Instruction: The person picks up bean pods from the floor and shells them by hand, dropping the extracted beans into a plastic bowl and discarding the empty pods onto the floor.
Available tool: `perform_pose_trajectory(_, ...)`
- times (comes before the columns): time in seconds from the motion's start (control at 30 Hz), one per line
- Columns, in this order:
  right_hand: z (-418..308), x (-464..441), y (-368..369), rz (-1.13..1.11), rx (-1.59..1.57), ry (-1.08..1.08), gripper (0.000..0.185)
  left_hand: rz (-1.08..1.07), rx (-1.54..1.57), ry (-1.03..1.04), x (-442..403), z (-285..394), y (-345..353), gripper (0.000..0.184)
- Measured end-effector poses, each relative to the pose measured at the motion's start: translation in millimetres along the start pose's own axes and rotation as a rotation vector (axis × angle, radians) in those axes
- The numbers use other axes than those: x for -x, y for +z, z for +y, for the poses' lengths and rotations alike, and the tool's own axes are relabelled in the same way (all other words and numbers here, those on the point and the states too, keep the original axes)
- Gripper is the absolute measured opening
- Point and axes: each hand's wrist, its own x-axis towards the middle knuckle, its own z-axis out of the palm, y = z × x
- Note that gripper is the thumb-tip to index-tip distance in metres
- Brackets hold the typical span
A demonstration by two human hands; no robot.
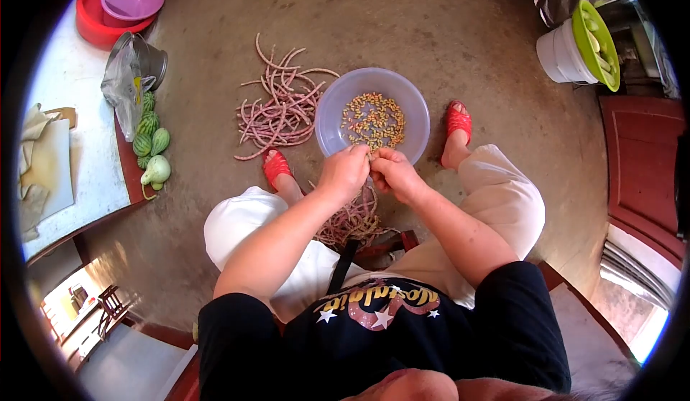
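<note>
Close together over the near rim of a translucent purple basin (333, 131) are my left hand (346, 170) and my right hand (394, 172). Both are closed, fingertips pinched together on a small piece of bean pod (371, 155), mostly hidden by the fingers. Many shelled beans (374, 117), yellowish and reddish, lie spread over the basin's bottom. Left of the basin is a loose heap of long pinkish bean pods (282, 110) on the floor. Beneath my forearms sits another pile of pods and husks (350, 221), partly covered.
Striped small melons (148, 124) and a pale gourd (156, 169) lie by the white-topped table (93, 164) at left. A metal pot (152, 62) and red basin (90, 24) stand beyond. At right are a white bucket (560, 60) with a green basin (611, 49) and a reddish cabinet (643, 164).
</note>
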Motion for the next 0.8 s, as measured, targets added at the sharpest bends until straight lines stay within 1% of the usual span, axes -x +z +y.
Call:
perform_pose_trajectory(0.1, -3, 2, 2, 0.017, -0.027, 0.031, 0.011, 0.011, 0.014, -0.007, -4, -2, 1, 0.021)
perform_pose_trajectory(0.17, -7, 2, 0, 0.0, -0.139, 0.055, 0.01, 0.005, 0.044, 0.009, -8, -2, -1, 0.021)
perform_pose_trajectory(0.27, -9, 2, -1, 0.015, -0.111, 0.016, 0.008, 0.034, 0.127, -0.025, -12, 0, -5, 0.018)
perform_pose_trajectory(0.33, -13, 4, 1, 0.025, -0.111, 0.023, 0.008, 0.004, 0.21, -0.114, -15, -8, 1, 0.022)
perform_pose_trajectory(0.37, -14, 5, 1, 0.038, -0.115, 0.028, 0.007, 0.005, 0.209, -0.109, -16, -10, 3, 0.022)
perform_pose_trajectory(0.43, -13, 4, -2, 0.039, -0.126, 0.025, 0.006, 0.088, 0.263, -0.177, -19, -13, 6, 0.02)
perform_pose_trajectory(0.47, -12, 3, -4, 0.035, -0.134, 0.028, 0.005, 0.088, 0.263, -0.175, -20, -15, 7, 0.02)
perform_pose_trajectory(0.53, -12, 3, -5, 0.052, -0.126, 0.032, 0.005, -0.1, 0.524, -0.307, -24, -18, 6, 0.02)
perform_pose_trajectory(0.57, -12, 2, -6, 0.068, -0.118, 0.037, 0.005, -0.102, 0.525, -0.308, -22, -18, 5, 0.02)
perform_pose_trajectory(0.63, -10, 0, -8, 0.067, -0.123, 0.03, 0.005, -0.261, 0.823, -0.395, -17, -9, -2, 0.02)
perform_pose_trajectory(0.67, -11, -1, -11, 0.07, -0.128, 0.015, 0.005, -0.27, 0.828, -0.384, -14, -13, 4, 0.02)
perform_pose_trajectory(0.73, -10, -2, -12, 0.109, -0.127, -0.001, 0.005, -0.21, 0.677, -0.288, -8, -22, 14, 0.013)
perform_pose_trajectory(0.77, -9, -2, -11, 0.129, -0.125, -0.008, 0.006, -0.226, 0.538, -0.281, -4, -22, 10, 0.013)
perform_pose_trajectory(0.8, -7, -4, -12, 0.136, -0.124, -0.014, 0.006, -0.229, 0.54, -0.273, -3, -18, 7, 0.013)
